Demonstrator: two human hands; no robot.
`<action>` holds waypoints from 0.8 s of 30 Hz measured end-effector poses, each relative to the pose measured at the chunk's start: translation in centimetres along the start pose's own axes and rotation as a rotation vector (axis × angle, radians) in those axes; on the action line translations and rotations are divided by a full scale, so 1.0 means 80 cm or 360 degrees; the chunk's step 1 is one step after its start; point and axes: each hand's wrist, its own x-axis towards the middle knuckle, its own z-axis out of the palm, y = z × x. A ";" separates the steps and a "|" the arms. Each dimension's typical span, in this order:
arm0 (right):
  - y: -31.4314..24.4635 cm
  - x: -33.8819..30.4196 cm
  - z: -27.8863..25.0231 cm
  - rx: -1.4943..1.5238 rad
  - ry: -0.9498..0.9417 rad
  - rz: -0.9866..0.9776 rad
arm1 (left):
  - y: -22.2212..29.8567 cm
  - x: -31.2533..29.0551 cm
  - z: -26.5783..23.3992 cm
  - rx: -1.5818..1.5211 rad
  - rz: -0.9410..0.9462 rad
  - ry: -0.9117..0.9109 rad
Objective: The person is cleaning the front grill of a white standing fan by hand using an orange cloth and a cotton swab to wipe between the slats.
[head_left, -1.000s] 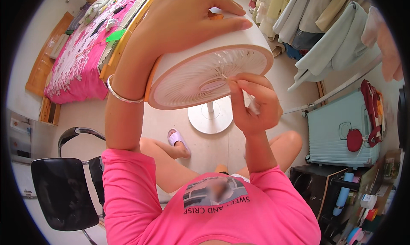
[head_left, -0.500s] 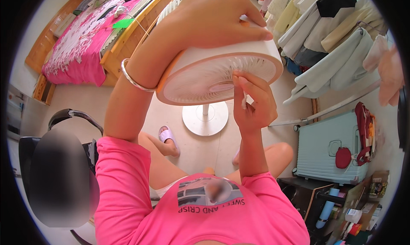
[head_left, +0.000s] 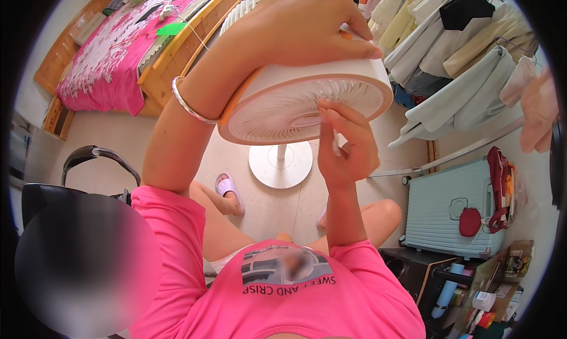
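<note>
A white pedestal fan (head_left: 366, 67) with a peach-toned rim stands in front of me, its round slatted grille (head_left: 266, 114) tilted toward me. Below it, a short pole meets a round white base (head_left: 280, 176) on the floor. My left hand (head_left: 313, 28) lies over the top of the fan's housing and grips it, thumb toward the right side. With fingertips pinched at the grille, right of its centre ring, my right hand (head_left: 348, 141) holds a small white piece (head_left: 339, 143), perhaps tissue or cloth. Most of that piece is hidden in my palm.
Far left is a wooden bed (head_left: 159, 82) with a pink cover. Clothes (head_left: 455, 96) hang on a rack at the right, above a pale green suitcase (head_left: 443, 203). A black chair (head_left: 50, 206) is at the left; boxes and a blue cylinder (head_left: 447, 292) lie lower right.
My right hand has shifted slightly left along the grille, still pinching. My left hand stays on the fan's top. The whole view has shifted a little.
</note>
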 end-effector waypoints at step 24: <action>-0.012 0.000 -0.010 0.0408 0.0193 0.0659 | -0.009 -0.002 0.015 0.0104 0.0085 0.0189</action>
